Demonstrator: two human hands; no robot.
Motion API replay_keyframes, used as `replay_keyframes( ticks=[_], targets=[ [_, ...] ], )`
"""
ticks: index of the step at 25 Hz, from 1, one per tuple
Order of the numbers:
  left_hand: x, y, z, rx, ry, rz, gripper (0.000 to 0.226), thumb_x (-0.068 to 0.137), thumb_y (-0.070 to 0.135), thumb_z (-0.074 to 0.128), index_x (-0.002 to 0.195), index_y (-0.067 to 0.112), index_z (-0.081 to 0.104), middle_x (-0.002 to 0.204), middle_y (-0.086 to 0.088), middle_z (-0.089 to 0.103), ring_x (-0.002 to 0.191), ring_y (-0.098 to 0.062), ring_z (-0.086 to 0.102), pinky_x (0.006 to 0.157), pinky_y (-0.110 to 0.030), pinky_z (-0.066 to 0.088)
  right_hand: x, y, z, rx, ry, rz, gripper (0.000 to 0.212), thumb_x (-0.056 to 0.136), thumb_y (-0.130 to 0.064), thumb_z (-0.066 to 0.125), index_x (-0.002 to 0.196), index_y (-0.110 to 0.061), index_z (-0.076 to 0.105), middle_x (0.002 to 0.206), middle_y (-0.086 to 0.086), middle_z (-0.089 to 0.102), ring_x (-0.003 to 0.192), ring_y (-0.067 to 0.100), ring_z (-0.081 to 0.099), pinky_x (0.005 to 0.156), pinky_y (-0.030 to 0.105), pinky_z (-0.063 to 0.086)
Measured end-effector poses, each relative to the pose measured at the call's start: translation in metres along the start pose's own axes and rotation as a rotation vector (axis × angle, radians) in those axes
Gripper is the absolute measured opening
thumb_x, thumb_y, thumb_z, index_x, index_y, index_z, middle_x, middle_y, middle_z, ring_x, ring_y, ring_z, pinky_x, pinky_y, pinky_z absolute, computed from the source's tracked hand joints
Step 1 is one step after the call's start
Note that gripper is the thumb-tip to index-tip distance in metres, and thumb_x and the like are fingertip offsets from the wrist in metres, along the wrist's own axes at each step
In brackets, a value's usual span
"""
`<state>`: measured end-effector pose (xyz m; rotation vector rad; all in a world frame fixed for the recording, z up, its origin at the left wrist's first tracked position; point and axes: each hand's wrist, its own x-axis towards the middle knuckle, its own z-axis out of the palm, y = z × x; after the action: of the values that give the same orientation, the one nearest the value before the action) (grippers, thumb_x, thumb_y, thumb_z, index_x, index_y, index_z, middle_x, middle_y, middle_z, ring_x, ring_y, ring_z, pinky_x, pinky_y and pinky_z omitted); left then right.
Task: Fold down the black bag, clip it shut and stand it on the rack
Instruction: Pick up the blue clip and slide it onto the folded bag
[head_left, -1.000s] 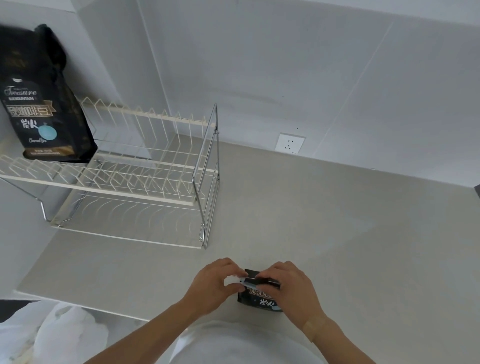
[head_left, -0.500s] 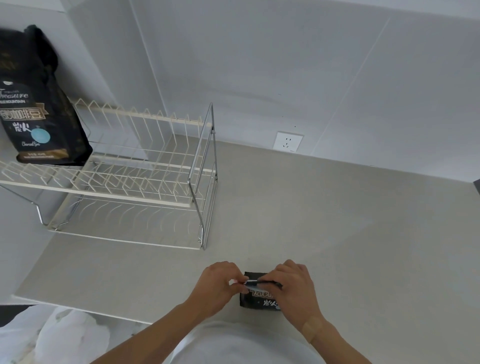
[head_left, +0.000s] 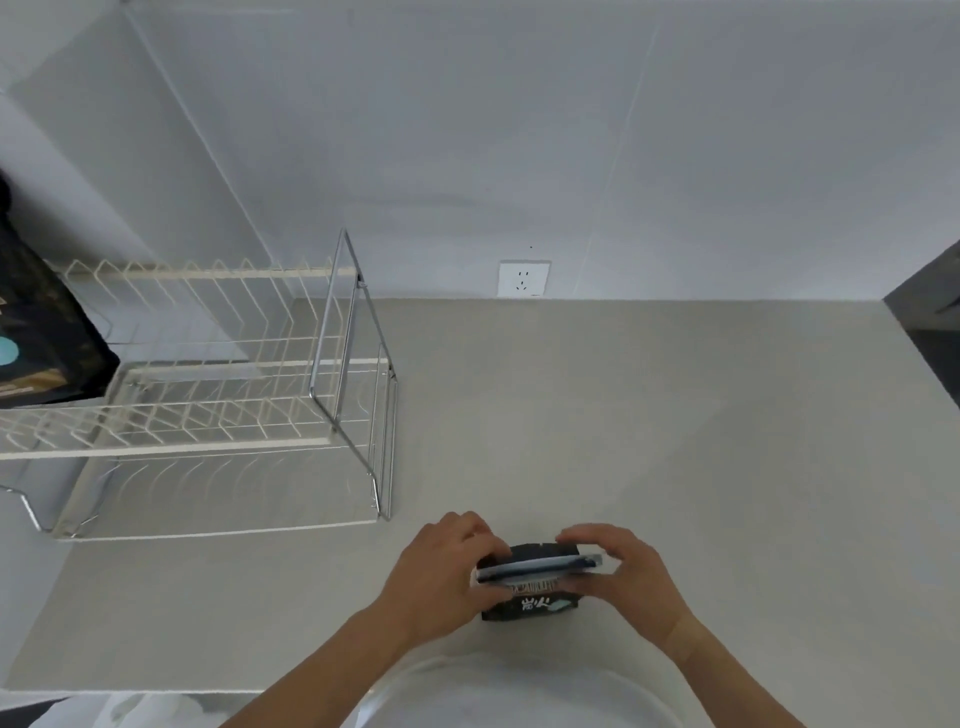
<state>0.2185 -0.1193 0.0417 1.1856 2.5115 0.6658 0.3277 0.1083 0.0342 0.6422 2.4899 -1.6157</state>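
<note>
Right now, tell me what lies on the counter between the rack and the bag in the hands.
Nothing: the head view shows bare counter between the rack and the bag.

Both hands, left (head_left: 447, 577) and right (head_left: 631, 577), grip a small black bag (head_left: 535, 605) on the tabletop (head_left: 675, 441), a clip (head_left: 540, 566) across its top. Another bag (head_left: 36, 332) stands on the rack (head_left: 218, 395).

small black bag (head_left: 530, 603), at 6 o'clock, between both hands: white Chinese characters on its front, beside a light-blue mark, too blurred to read surely | stripe of pale print above them: not readable | large black bag (head_left: 41, 338), at 9 o'clock on the rack (head_left: 218, 415): teal circle and gold lines, no readable letters
</note>
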Motion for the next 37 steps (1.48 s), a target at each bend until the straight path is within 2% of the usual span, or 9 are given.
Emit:
replay_keyframes(
  ticks=[4,9,14,20,25,28,30,34,37],
  targets=[
    [0.028,0.027,0.009,0.09,-0.042,0.157,0.035,0.084,0.053,0.059,0.11,0.03,0.062,0.102,0.007,0.063,0.091,-0.015,0.052,0.073,-0.026,0.036,-0.005,0.012,-0.003,0.155,-0.005,0.039,0.034,0.063,0.0,0.087,0.091,-0.017,0.079,0.106,0.002,0.075,0.092,-0.003,0.065,0.077,0.002,0.045],
    [0.041,0.038,0.017,0.186,-0.002,0.272,0.031,0.089,0.047,0.05,0.091,0.022,0.068,0.082,0.003,0.066,0.074,-0.018,0.059,0.063,-0.027,0.037,-0.004,0.016,0.009,0.248,0.051,0.063,0.03,0.062,-0.009,0.09,0.087,-0.024,0.081,0.104,-0.007,0.074,0.099,0.001,0.065,0.086,0.008,0.049],
    [0.034,0.038,0.021,0.002,0.052,0.206,0.004,0.083,0.015,0.069,0.079,0.013,0.068,0.077,0.0,0.063,0.07,-0.02,0.056,0.055,-0.035,0.049,-0.003,0.022,0.014,0.271,0.088,0.057,0.025,0.061,-0.009,0.09,0.079,-0.024,0.081,0.091,-0.006,0.077,0.091,0.006,0.067,0.087,0.029,0.054],
    [0.03,0.026,0.019,-0.125,0.06,0.13,0.004,0.084,0.021,0.069,0.086,0.018,0.071,0.08,0.003,0.064,0.073,-0.013,0.055,0.059,-0.028,0.046,-0.014,0.029,0.027,0.157,0.108,-0.016,0.029,0.069,-0.032,0.084,0.092,-0.047,0.074,0.103,-0.025,0.071,0.103,0.003,0.061,0.091,0.022,0.047],
    [0.022,0.008,0.006,-0.093,0.042,0.08,0.029,0.08,0.047,0.069,0.105,0.033,0.069,0.095,0.011,0.066,0.085,-0.007,0.054,0.072,-0.022,0.043,-0.007,0.026,0.032,0.049,-0.054,0.011,0.068,0.056,-0.04,0.088,0.115,-0.053,0.056,0.119,-0.03,0.06,0.113,-0.005,0.054,0.089,0.014,0.038],
    [-0.001,-0.012,0.01,-0.168,-0.054,-0.095,0.072,0.065,0.065,0.071,0.13,0.048,0.044,0.119,0.018,0.051,0.108,-0.001,0.046,0.089,-0.021,0.043,-0.002,0.03,0.032,0.054,-0.104,0.059,0.081,0.052,-0.037,0.09,0.119,-0.052,0.047,0.117,-0.033,0.06,0.11,-0.008,0.055,0.085,0.011,0.041],
    [-0.018,-0.026,0.015,-0.282,-0.147,-0.222,0.095,0.054,0.069,0.076,0.136,0.057,0.027,0.127,0.024,0.043,0.117,0.002,0.039,0.097,-0.021,0.037,0.0,0.035,0.031,0.063,-0.134,0.085,0.089,0.048,-0.034,0.093,0.121,-0.053,0.044,0.115,-0.029,0.063,0.108,-0.005,0.058,0.082,0.01,0.044],
    [-0.03,-0.031,0.029,-0.339,-0.215,-0.324,0.104,0.051,0.059,0.084,0.133,0.06,0.02,0.127,0.03,0.039,0.12,-0.002,0.037,0.103,-0.025,0.034,0.002,0.041,0.029,0.069,-0.175,0.109,0.086,0.045,-0.027,0.095,0.115,-0.052,0.051,0.116,-0.017,0.066,0.103,0.0,0.062,0.08,0.013,0.054],
    [-0.023,-0.028,0.035,-0.332,-0.168,-0.364,0.096,0.053,0.056,0.082,0.133,0.05,0.031,0.124,0.02,0.05,0.117,-0.008,0.044,0.1,-0.032,0.042,0.003,0.041,0.029,0.034,-0.196,0.111,0.08,0.047,-0.024,0.094,0.11,-0.051,0.055,0.112,-0.019,0.068,0.101,0.005,0.065,0.087,0.029,0.058]
  ],
)
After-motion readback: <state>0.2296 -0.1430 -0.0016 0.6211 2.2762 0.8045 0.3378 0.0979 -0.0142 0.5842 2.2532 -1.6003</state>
